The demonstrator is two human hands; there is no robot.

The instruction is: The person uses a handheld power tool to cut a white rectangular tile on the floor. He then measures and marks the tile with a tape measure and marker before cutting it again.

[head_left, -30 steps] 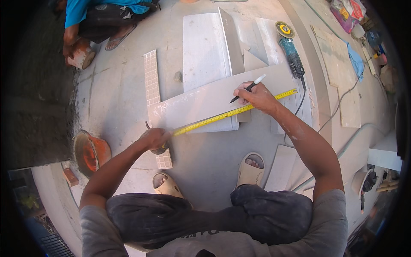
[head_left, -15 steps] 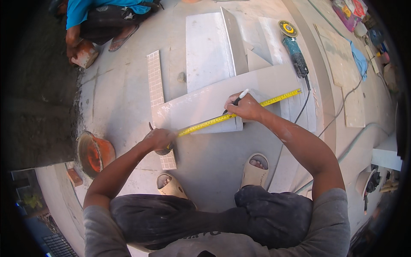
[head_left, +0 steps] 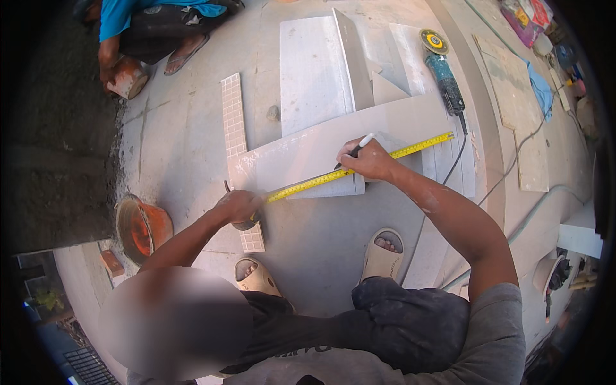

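A yellow tape measure [head_left: 305,187] stretches along the near edge of a long pale tile [head_left: 295,147]. My left hand [head_left: 241,206] is closed around its case at the tile's left end. The blade's far end lies past my right hand, toward the right. In my right hand [head_left: 372,159] is a black marker pen [head_left: 355,153] with a white end, its tip down by the blade near the tile's middle. The tile rests over other tiles [head_left: 314,70] and over a narrow strip with a grid-patterned back [head_left: 234,119].
An angle grinder [head_left: 444,80] with a yellow-centred disc lies at the tile's right end, its cord trailing nearer. An orange bucket [head_left: 149,230] stands at left. A co-worker in a blue top [head_left: 128,25] crouches far left, holding a container [head_left: 127,78]. Boards [head_left: 513,96] lie at right.
Both hands, the tape and the pen stay almost where they were. A blurred grey patch now covers my left upper arm and knee.
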